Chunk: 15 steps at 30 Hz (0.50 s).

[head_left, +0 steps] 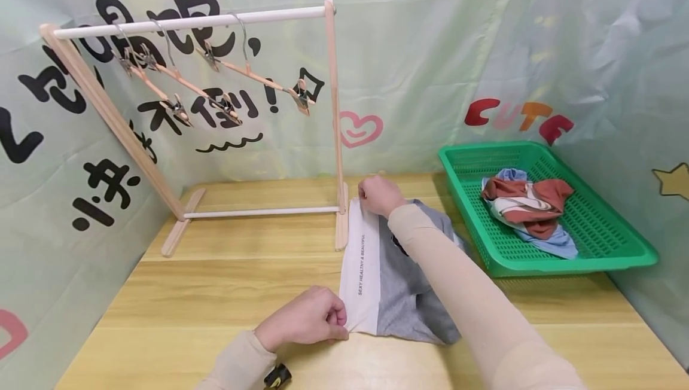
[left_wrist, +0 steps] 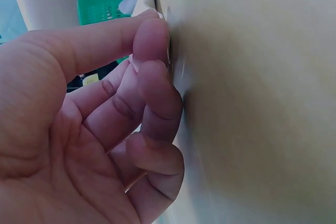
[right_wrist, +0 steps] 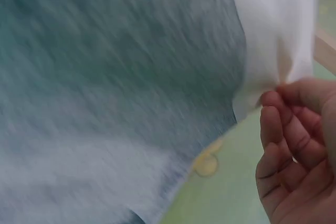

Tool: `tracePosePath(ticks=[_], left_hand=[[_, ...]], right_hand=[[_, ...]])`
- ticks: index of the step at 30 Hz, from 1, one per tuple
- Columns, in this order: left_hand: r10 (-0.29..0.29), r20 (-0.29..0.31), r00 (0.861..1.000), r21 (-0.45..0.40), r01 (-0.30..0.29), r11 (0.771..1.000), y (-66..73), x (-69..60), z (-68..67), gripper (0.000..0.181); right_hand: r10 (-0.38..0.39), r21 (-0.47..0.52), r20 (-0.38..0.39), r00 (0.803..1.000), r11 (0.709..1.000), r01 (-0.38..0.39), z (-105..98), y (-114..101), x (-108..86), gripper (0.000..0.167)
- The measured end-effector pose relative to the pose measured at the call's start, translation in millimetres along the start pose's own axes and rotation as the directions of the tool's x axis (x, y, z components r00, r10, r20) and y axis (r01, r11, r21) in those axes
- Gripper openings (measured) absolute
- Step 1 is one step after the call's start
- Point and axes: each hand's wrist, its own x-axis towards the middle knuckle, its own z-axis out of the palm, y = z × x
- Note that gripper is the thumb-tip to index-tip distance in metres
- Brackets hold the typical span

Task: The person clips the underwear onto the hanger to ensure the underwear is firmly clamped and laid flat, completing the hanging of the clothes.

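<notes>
A grey garment [head_left: 404, 282] with a wide white printed waistband [head_left: 362, 276] lies on the table, the band towards the rack. My left hand [head_left: 309, 317] pinches the band's near corner between thumb and forefinger, low over the wood. In the left wrist view the other fingers of that hand [left_wrist: 105, 103] are curled, and only a sliver of cloth shows at the fingertips. At the band's far corner my right hand [head_left: 381, 195] holds the cloth. The right wrist view has thumb and forefinger of this hand [right_wrist: 302, 145] pinching the white band [right_wrist: 268, 30], which puckers there.
A wooden rack [head_left: 334, 109] stands at the back left, with several clip hangers [head_left: 264, 82] on its white top bar [head_left: 215, 20]. To the right, a green basket [head_left: 619, 228] contains crumpled rust-red [head_left: 554, 195] and light-blue cloth [head_left: 554, 241]. Printed fabric walls [head_left: 409, 49] surround the table [head_left: 215, 294].
</notes>
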Motion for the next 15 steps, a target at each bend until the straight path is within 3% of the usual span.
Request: tracePosePath(ticks=[3, 9, 12, 15], left_hand=[[-0.013, 0.003, 1.000, -0.021, 0.013, 1.000, 1.6, -0.5, 0.3, 0.025], [-0.028, -0.051, 0.998, 0.011, 0.029, 1.000, 6.4, -3.2, -3.7, 0.028], [0.017, -0.123, 0.992, 0.068, -0.008, 0.998, 8.9, -1.3, -5.9, 0.024], [0.080, -0.183, 0.980, 0.181, -0.046, 0.982, 10.7, 3.0, -4.3, 0.020]], right_hand=[[0.035, 0.029, -0.004, 0.999, 0.999, -0.035, 2, 3, -3.6, 0.011], [0.052, 0.031, 0.105, 0.993, 0.998, -0.056, -13, 6, -23.3, 0.013], [0.048, -0.006, 0.175, 0.983, 0.999, -0.047, -26, 3, -43.0, 0.017], [0.058, -0.058, 0.274, 0.960, 0.997, -0.044, -33, 0, -66.9, 0.030]])
